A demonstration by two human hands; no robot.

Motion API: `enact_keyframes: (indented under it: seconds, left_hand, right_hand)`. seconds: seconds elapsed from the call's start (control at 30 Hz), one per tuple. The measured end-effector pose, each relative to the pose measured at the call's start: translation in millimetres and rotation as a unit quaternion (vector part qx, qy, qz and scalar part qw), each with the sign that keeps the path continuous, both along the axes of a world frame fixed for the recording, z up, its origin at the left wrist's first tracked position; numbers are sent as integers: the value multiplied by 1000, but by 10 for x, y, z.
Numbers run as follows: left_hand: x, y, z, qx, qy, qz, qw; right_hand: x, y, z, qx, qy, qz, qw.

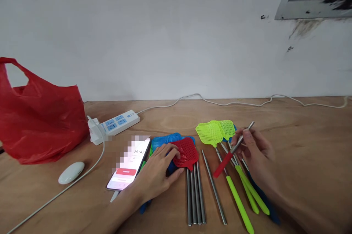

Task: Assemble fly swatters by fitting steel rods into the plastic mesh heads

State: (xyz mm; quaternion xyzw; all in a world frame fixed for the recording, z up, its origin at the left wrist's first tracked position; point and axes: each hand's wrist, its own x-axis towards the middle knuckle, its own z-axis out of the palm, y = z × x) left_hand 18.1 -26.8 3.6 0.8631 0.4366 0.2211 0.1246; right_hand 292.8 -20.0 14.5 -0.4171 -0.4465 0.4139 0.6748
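Red-gripped rod point(230, 153) in right hand point(254, 149)

One head-worn camera looks forward and down across the wooden table point(302, 146) toward the white wall point(165, 36) behind it, close above the table's near edge.

Timer digits "06:47" read on lit phone screen point(129, 168) lying on desk point(302, 135), rest of screen pixelated, white text on red button below too small to be read, no other legible text found
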Motion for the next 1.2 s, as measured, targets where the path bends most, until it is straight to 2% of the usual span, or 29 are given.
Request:
enact_keyframes:
  seconds: [0.13,0.27,0.43,0.63,0.7,0.8,0.97,1.2]
  left_hand:
    - [-8,5,-17,0,-15,9,1000]
    - [-23,16,-26,14,-9,18,1000]
    - [-27,26,-28,13,-6,35,999]
    - [-35,55,-43,10,-5,48,999]
    - [-40,59,-47,8,-5,55,998]
    - [-46,63,-51,4,-5,59,998]
    - [-52,83,-46,-10,-7,63,998]
    - [-68,109,-3,-29,-13,72,997]
  right_hand:
    - [-50,-8,-17,-36,-1,54,998]
    - [-66,9,-17,-46,22,66,996]
    - [-66,4,-21,-29,11,61,998]
    - [-39,-57,-11,25,-37,0,999]
    - [-47,-86,-12,41,-60,3,997]
    - [-78,-124,-34,57,-93,43,993]
    - [-102,-127,-96,24,-163,116,979]
    - [-70,-55,-76,-18,-117,104,987]
